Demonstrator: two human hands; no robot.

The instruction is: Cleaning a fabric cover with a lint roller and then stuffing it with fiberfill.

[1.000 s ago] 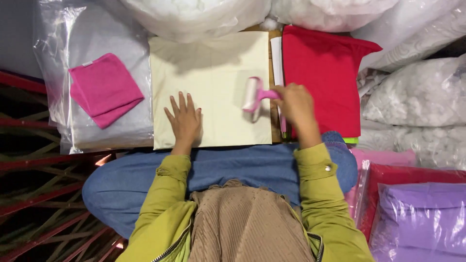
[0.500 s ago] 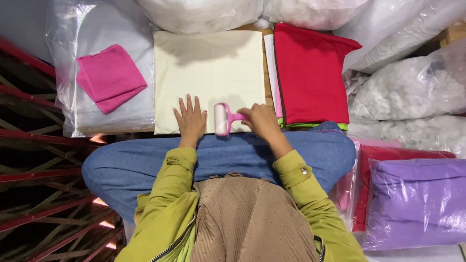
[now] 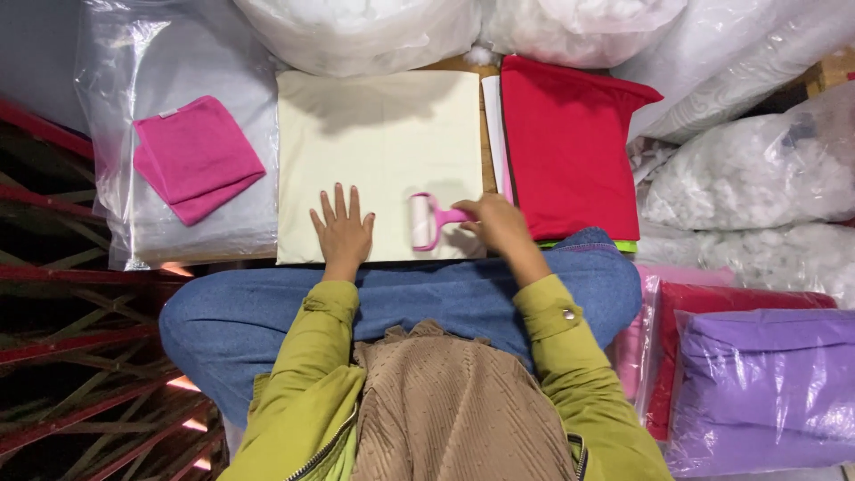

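Note:
A cream folded cloth lies flat in front of me. My left hand presses flat on its near edge, fingers spread. My right hand grips the pink handle of a lint roller, whose white roll rests on the cloth's lower right part, just right of my left hand.
A red folded cloth lies right of the cream one. A pink cloth sits on a clear plastic bag at left. White stuffing bags fill the back and right. A purple packed item lies at lower right; a red metal frame at left.
The roller has travelled from the cloth's right edge down to the near edge, then back right a little. My left hand stayed pressed on the cloth.

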